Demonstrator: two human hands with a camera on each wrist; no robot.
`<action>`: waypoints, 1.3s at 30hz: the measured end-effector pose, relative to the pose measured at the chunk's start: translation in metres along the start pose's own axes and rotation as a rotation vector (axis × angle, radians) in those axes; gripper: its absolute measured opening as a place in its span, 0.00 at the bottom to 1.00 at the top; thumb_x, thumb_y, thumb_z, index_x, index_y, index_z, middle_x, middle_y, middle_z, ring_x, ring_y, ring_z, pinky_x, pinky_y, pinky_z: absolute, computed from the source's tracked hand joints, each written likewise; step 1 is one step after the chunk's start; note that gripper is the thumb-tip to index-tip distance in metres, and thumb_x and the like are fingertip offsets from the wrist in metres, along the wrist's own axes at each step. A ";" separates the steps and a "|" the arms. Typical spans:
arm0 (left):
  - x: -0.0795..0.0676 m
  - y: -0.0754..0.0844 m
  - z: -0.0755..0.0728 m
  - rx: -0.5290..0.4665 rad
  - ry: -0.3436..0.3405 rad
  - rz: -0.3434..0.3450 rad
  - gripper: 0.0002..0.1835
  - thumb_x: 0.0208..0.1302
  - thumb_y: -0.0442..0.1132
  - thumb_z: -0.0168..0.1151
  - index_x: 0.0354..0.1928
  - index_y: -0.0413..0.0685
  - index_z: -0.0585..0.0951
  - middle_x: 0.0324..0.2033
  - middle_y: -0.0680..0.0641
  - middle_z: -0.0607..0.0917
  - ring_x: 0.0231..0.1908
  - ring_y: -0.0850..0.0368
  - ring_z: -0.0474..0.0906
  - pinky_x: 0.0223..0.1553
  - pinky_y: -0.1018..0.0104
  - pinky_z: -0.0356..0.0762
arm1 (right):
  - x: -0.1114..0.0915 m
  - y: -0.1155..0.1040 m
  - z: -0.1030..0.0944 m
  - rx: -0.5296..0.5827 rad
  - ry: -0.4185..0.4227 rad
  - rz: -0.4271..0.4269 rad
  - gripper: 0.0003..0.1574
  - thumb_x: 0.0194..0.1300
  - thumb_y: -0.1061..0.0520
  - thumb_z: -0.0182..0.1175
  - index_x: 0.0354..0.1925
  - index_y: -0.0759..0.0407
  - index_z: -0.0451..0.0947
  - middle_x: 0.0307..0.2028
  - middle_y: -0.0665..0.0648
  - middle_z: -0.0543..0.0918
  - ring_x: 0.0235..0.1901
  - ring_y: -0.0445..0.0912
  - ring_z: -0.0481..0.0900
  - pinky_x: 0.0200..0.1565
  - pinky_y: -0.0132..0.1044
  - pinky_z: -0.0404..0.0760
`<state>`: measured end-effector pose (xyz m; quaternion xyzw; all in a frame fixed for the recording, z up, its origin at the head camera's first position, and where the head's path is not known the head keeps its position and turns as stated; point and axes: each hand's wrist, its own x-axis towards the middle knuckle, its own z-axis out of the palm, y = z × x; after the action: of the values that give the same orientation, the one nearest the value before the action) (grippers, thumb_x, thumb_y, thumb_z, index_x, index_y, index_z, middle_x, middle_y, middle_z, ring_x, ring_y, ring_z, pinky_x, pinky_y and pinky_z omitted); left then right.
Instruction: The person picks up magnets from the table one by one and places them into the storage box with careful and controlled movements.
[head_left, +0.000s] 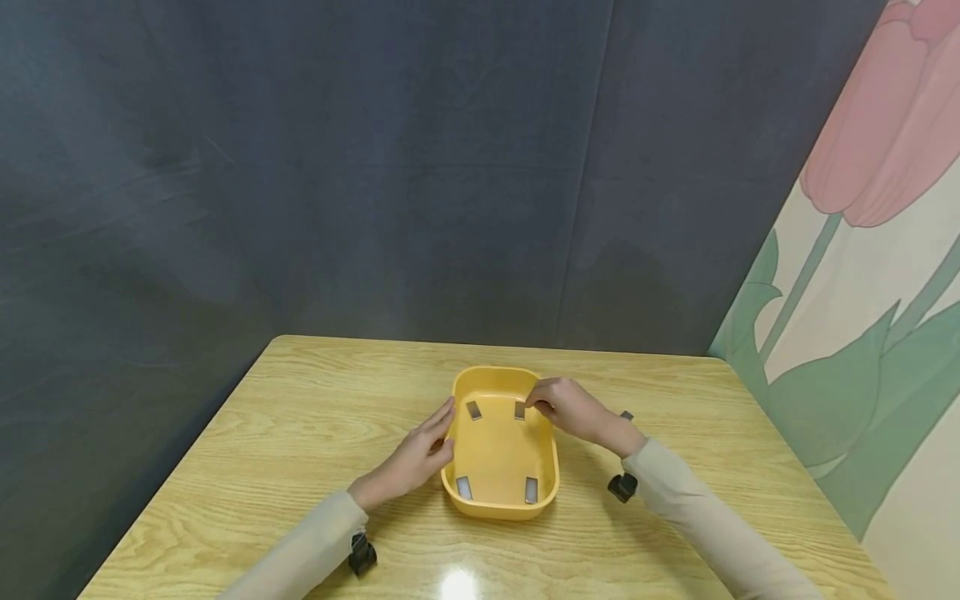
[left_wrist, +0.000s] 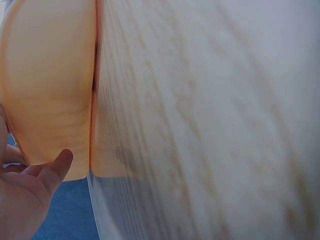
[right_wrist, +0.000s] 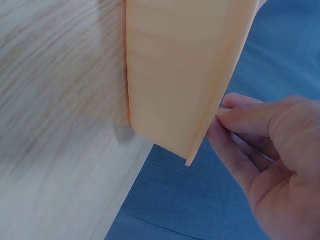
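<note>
A yellow plastic basin (head_left: 500, 510) with rounded corners stands upright on the table. Small grey rectangular pieces lie near its inside corners, one at the far left (head_left: 473, 410) and one at the far right (head_left: 520, 410). My left hand (head_left: 411, 460) holds the basin's left rim; in the left wrist view one digit (left_wrist: 61, 164) presses the outer wall while others reach over the rim. Across the right rim comes my right hand (head_left: 573, 408), its curled fingertips pinching at the far-right piece. The right wrist view hides what lies between those fingertips behind the basin wall.
The basin rests on a light wood-grain table (head_left: 315, 417). A dark blue curtain (head_left: 420, 183) hangs behind the far edge. On the right is a wall painted with tulips (head_left: 885, 125). Black wrist devices (head_left: 622, 486) hang beside both sleeves.
</note>
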<state>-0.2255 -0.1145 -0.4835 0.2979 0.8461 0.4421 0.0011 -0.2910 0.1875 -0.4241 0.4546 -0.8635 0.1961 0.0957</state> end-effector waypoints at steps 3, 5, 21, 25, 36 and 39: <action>0.000 -0.001 0.000 -0.006 0.000 0.005 0.30 0.75 0.30 0.50 0.73 0.30 0.54 0.76 0.37 0.48 0.71 0.46 0.56 0.59 0.67 0.73 | -0.002 0.000 -0.001 -0.005 0.007 0.001 0.16 0.61 0.78 0.59 0.39 0.63 0.87 0.37 0.57 0.86 0.35 0.46 0.84 0.35 0.32 0.85; 0.000 -0.001 0.000 -0.008 -0.001 0.005 0.30 0.75 0.30 0.50 0.73 0.30 0.54 0.76 0.37 0.48 0.71 0.46 0.56 0.59 0.67 0.73 | -0.002 0.000 -0.001 -0.004 0.010 0.005 0.16 0.61 0.78 0.59 0.39 0.64 0.87 0.37 0.57 0.86 0.35 0.46 0.84 0.35 0.32 0.85; 0.000 -0.002 0.000 -0.006 0.002 0.004 0.30 0.75 0.30 0.50 0.74 0.30 0.54 0.76 0.38 0.48 0.70 0.46 0.57 0.59 0.66 0.73 | -0.008 0.005 -0.004 -0.037 0.044 -0.005 0.14 0.58 0.78 0.62 0.37 0.64 0.86 0.36 0.58 0.86 0.34 0.49 0.84 0.34 0.32 0.85; 0.000 -0.002 0.000 -0.009 0.000 0.002 0.30 0.75 0.31 0.50 0.74 0.31 0.54 0.76 0.38 0.47 0.70 0.46 0.57 0.59 0.67 0.73 | -0.009 0.004 -0.006 -0.035 0.041 0.006 0.14 0.59 0.78 0.62 0.37 0.64 0.86 0.36 0.58 0.86 0.34 0.48 0.84 0.34 0.33 0.85; 0.000 -0.001 0.000 -0.011 -0.002 0.001 0.30 0.75 0.31 0.50 0.74 0.31 0.54 0.76 0.38 0.47 0.70 0.46 0.57 0.59 0.66 0.74 | -0.013 0.005 -0.009 -0.023 0.040 0.023 0.16 0.59 0.79 0.60 0.37 0.65 0.86 0.35 0.58 0.85 0.33 0.46 0.83 0.33 0.33 0.84; 0.000 -0.001 0.000 -0.013 -0.003 0.000 0.30 0.75 0.31 0.50 0.74 0.31 0.54 0.76 0.38 0.47 0.70 0.46 0.57 0.59 0.66 0.74 | -0.015 0.007 -0.009 -0.027 0.044 0.022 0.14 0.58 0.79 0.61 0.37 0.66 0.86 0.35 0.57 0.85 0.33 0.46 0.83 0.33 0.33 0.84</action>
<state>-0.2261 -0.1147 -0.4847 0.2985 0.8432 0.4472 0.0042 -0.2877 0.2063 -0.4229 0.4393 -0.8687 0.1956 0.1186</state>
